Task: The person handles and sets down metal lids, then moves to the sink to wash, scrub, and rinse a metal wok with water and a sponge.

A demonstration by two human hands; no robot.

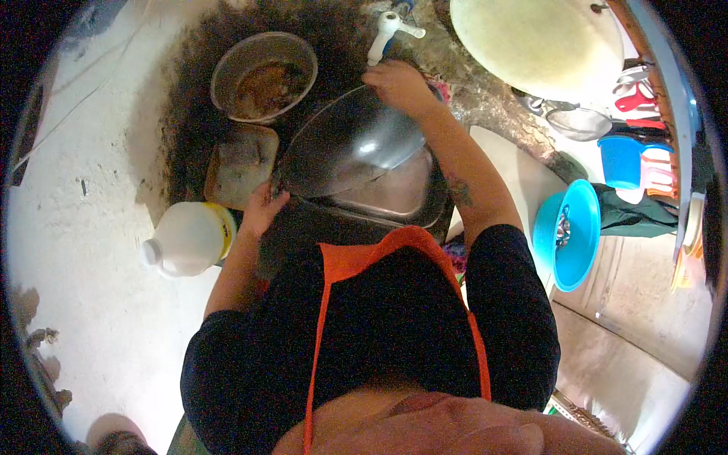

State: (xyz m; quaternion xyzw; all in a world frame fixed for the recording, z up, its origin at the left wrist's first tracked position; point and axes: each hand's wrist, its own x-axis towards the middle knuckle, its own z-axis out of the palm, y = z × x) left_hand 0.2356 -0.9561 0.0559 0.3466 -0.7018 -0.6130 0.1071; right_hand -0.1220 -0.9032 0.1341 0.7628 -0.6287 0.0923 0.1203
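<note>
A dark, shiny, oval pan point(353, 144) is tilted in front of me, with a bright reflection on its surface. My left hand point(265, 211) is closed on its near left edge, the thumb showing at the rim. At its far edge, just below a white tap point(388, 34), my right hand point(402, 87) is closed over the rim; its fingertips are partly hidden. Underneath lies a rectangular metal tray point(402, 193), partly covered by the oval pan.
A round basin point(227, 95) with brown residue and a small rectangular tray point(216, 186) stand left. Nearby is a white plastic jug point(186, 241). On the right are a turquoise bowl point(580, 250), a blue container point(620, 163), a strainer point(580, 123) and a large pale round lid point(538, 42).
</note>
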